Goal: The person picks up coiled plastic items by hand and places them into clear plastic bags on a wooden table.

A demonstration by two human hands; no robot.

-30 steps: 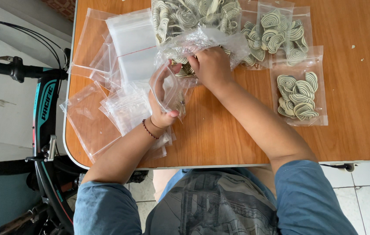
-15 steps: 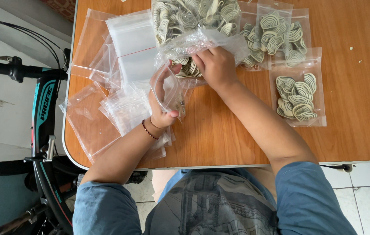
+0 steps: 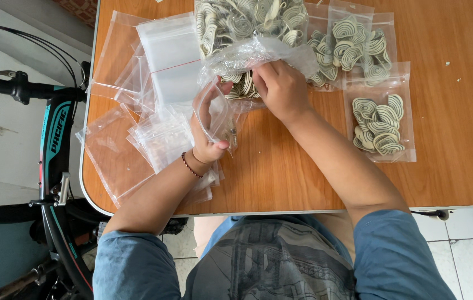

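My left hand (image 3: 207, 130) holds a small clear zip bag (image 3: 218, 111) open above the wooden table (image 3: 303, 172); a few pale green and cream spiral pieces show inside it. My right hand (image 3: 282, 89) reaches into a large crumpled clear bag (image 3: 253, 53) full of the same spiral pieces, its fingers closed among them. A dark bead bracelet circles my left wrist.
A pile of empty clear zip bags (image 3: 158, 94) lies at the left of the table. Filled small bags (image 3: 381, 122) lie at the right, with more (image 3: 353, 39) at the back. A black and teal bicycle (image 3: 53, 144) stands against the table's left edge.
My right hand has moved a little up and right, deeper into the large bag. My left hand has kept the small bag in about the same place.
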